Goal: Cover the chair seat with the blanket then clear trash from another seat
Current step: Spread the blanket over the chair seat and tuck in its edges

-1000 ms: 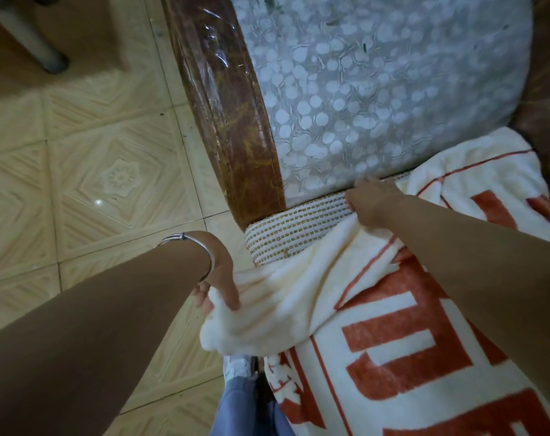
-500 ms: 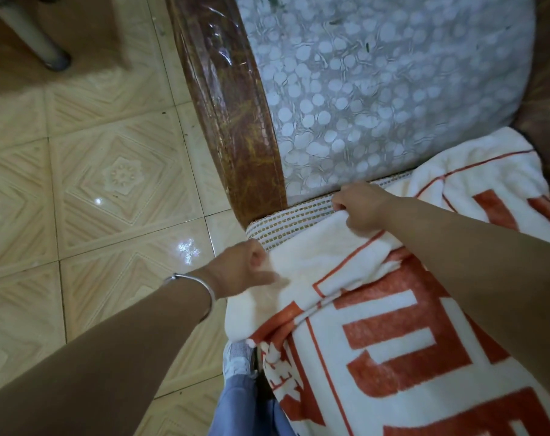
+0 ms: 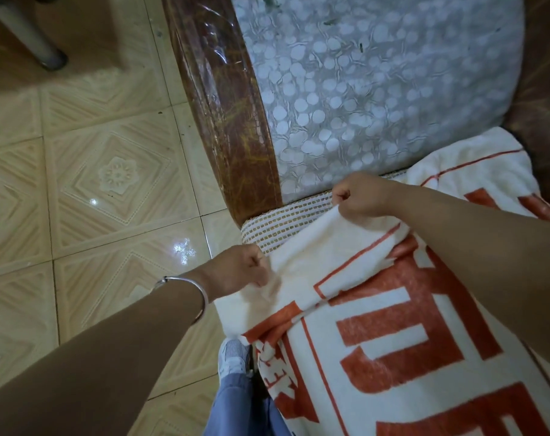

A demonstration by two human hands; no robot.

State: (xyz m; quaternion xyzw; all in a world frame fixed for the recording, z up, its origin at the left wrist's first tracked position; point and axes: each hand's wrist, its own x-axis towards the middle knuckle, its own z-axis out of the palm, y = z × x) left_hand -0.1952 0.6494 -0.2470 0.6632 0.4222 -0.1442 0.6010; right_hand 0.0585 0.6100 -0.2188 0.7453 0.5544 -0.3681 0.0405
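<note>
At nine o'clock from my hands lies the tiled floor (image 3: 87,190), cream with a raised diamond pattern, and a dark furniture leg (image 3: 43,50) stands on it up at eleven o'clock. My left arm comes in from seven o'clock with a silver bangle (image 3: 191,291) on the wrist. My left hand (image 3: 235,270) is curled into a fist, pinching the near corner edge of the blanket (image 3: 393,347) at the front of the chair seat. Below it, at six o'clock, my blue trouser leg (image 3: 235,404) and grey shoe (image 3: 232,357) show beside the hanging cloth. Just past my left hand a strip of woven seat mat (image 3: 280,218) is uncovered, and the glossy brown wooden armrest (image 3: 223,114) runs up towards twelve o'clock. Beside it sits the grey cushion with a pale dotted pattern (image 3: 377,83). My right hand (image 3: 358,196), at one o'clock from the left, is also closed tight, gripping the blanket's edge and lifting it a little above the mat. The blanket, white with big orange-red lettering, spreads across the seat from there to five o'clock, under my right forearm.
</note>
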